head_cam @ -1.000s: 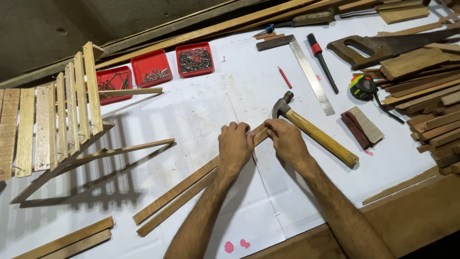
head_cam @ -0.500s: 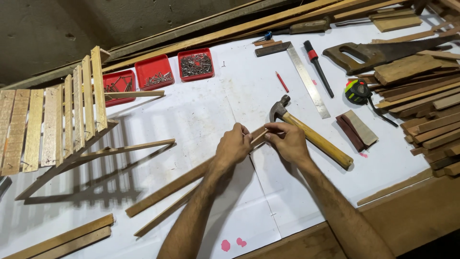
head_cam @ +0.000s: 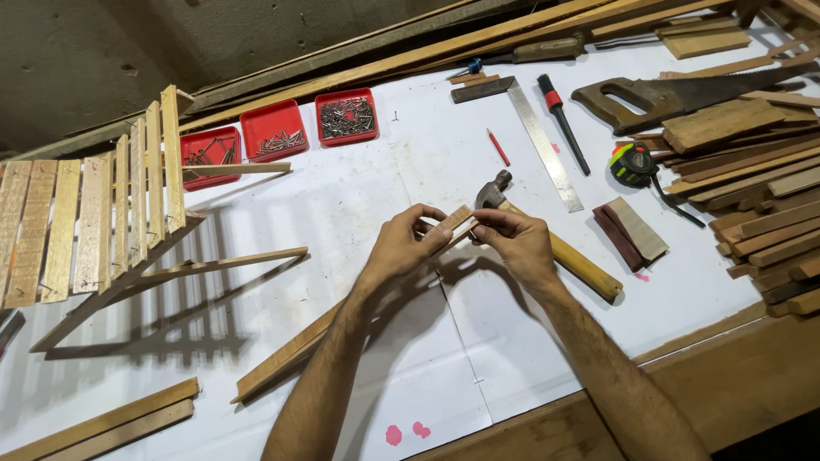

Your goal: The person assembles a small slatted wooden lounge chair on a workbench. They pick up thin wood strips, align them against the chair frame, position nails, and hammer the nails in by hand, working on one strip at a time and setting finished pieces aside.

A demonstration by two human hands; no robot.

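My left hand and my right hand both grip the upper end of a long thin wooden strip, lifted a little off the white table sheet. The strip runs down to the left, its lower end resting on the sheet. A claw hammer with a wooden handle lies just behind my right hand. A slatted wooden frame stands at the left, leaning on thin struts.
Three red trays of nails sit at the back. A steel square, red pencil, screwdriver, handsaw, tape measure and sanding block lie to the right. Stacked wood pieces fill the right edge; two strips lie front left.
Both hands have lifted the near end of the strip off the table and brought their fingertips together on it. One of the two strips has shifted away from the other.
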